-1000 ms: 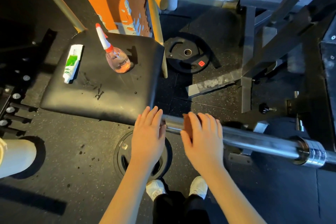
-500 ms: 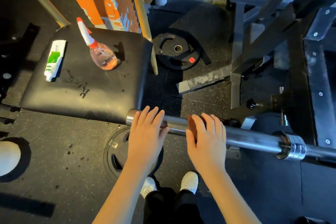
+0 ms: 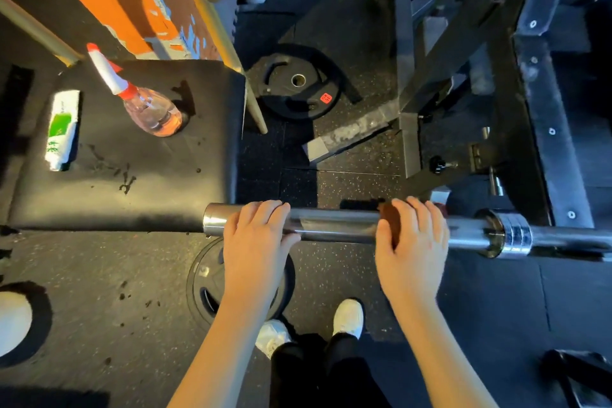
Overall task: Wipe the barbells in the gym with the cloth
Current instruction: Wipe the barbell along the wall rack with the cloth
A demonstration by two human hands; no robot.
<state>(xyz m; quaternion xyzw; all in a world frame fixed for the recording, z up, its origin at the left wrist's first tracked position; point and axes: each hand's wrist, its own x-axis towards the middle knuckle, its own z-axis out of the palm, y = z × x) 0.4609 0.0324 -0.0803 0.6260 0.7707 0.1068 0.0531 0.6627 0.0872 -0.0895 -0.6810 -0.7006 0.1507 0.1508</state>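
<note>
- A person's two hands are clamped on a steel barbell (image 3: 341,225) that lies level across the view. Its free end points left and stops over the near edge of a black bench pad (image 3: 132,159).
- The left hand (image 3: 258,235) curls over the barbell close to that free end, fingers on top, bare skin on the metal.
- The right hand (image 3: 414,242) is well apart from the left along the barbell and closes round it nearer the collar (image 3: 510,233). A brown cloth (image 3: 390,219) is pressed between palm and steel, only a fold of it showing by the thumb.
- Beyond the barbell, on the pad, a spray bottle (image 3: 149,109) of pinkish liquid stands upright. A white-and-green packet (image 3: 63,129) lies flat farther left — its print is too blurred to read.
- One black weight plate (image 3: 294,83) lies on the floor beyond the barbell, beside the pad. A second plate (image 3: 205,278) lies on the near side of the barbell, partly hidden by the left forearm.
- White shoes (image 3: 347,318) stand on the near side of the barbell, between the forearms.
- A dark steel rack (image 3: 463,43) rises beyond the barbell's right half.
</note>
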